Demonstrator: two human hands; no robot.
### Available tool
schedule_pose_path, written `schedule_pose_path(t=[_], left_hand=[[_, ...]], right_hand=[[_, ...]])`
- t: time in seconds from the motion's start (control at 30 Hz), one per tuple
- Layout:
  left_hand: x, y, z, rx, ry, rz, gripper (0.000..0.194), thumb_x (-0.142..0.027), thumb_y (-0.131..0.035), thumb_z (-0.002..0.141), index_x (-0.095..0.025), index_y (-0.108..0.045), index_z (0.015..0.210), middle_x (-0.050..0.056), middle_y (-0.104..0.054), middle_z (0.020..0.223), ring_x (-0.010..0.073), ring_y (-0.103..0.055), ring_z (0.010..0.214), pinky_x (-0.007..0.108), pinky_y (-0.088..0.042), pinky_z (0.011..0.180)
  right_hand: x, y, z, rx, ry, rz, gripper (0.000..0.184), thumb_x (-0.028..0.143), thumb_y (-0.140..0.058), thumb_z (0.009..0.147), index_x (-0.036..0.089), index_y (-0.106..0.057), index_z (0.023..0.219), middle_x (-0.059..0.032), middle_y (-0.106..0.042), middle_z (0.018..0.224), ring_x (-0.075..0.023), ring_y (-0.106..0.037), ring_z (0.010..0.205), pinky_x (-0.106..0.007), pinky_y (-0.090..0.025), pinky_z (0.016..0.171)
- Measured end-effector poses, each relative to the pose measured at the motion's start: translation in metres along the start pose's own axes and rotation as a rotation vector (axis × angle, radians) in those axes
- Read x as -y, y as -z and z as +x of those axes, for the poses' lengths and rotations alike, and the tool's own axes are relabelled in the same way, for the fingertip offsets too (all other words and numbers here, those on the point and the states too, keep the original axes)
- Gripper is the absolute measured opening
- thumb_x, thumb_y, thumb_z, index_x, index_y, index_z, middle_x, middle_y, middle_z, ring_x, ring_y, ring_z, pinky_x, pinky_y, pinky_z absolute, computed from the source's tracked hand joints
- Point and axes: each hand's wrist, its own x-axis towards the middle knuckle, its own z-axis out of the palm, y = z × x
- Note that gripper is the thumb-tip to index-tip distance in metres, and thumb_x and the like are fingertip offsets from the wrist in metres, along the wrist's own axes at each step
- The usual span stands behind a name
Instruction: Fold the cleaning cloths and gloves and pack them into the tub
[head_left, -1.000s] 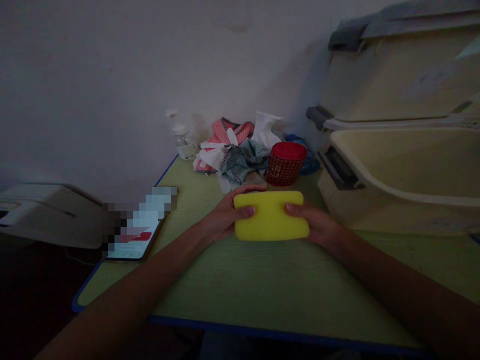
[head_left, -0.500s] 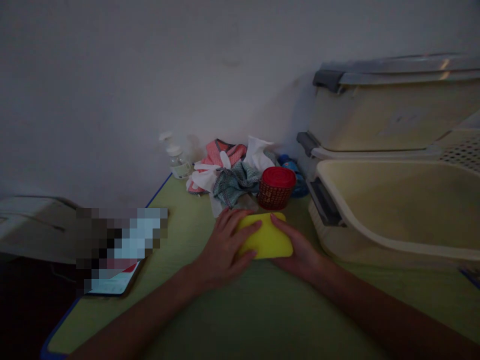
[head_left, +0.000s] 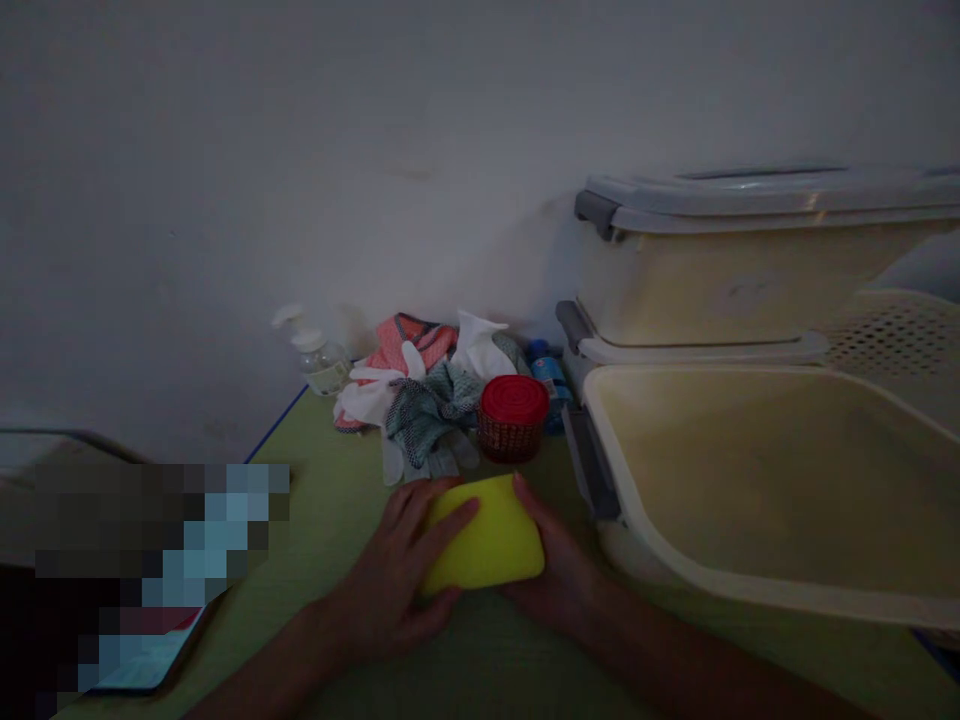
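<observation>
Both hands hold a yellow sponge (head_left: 487,537), a soft-looking block with rounded corners, above the green tabletop. My left hand (head_left: 409,565) grips its left end, fingers over the top and thumb along the near side. From the right, my right hand (head_left: 559,570) clasps the other end with the thumb on its upper edge; its remaining fingers are mostly hidden behind and under the sponge. Just beyond the hands stands a woven dark-red container with a red lid (head_left: 514,418). Beside it lies a heap of grey-green cloth (head_left: 427,405) and white gloves (head_left: 367,395).
A clear pump bottle (head_left: 324,365) and a pink cloth (head_left: 412,342) are near the wall. A blue bottle (head_left: 551,375) lies behind the red-lidded container. On the right are a large open cream bin (head_left: 611,430) and a stacked lidded bin (head_left: 675,285). A phone (head_left: 142,670), partly pixelated, is at left.
The view has shifted, so the table items appear lower and farther left. Both hands keep hold of the sponge, which now sits lower in the picture, slightly nearer to me.
</observation>
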Motion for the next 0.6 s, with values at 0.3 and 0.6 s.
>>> schedule_pose_path(t=[0.3,0.6], left_hand=[[0.002,0.002,-0.003,0.018,0.057,-0.069,0.077,-0.027,-0.059,0.069,-0.028,-0.017,0.132,0.014,-0.042,0.122,0.0311,-0.049,0.111,0.042,-0.047,0.087],[0.008,0.067,0.025,-0.079,-0.059,0.150,0.073,-0.031,-0.058,0.069,-0.032,-0.028,0.135,0.006,-0.056,0.119,0.0296,-0.055,0.106,0.041,-0.047,0.087]], right_hand=[[0.000,0.002,0.006,-0.005,-0.066,0.181,0.046,0.054,-0.069,0.064,0.016,-0.060,0.089,-0.0060,-0.067,0.085,-0.0225,-0.062,0.086,-0.033,-0.047,0.071],[-0.005,0.003,0.009,-0.039,-0.028,0.303,0.018,0.031,-0.065,0.074,0.014,-0.060,0.079,0.0018,-0.062,0.063,-0.0064,-0.055,0.052,-0.018,-0.040,0.053]])
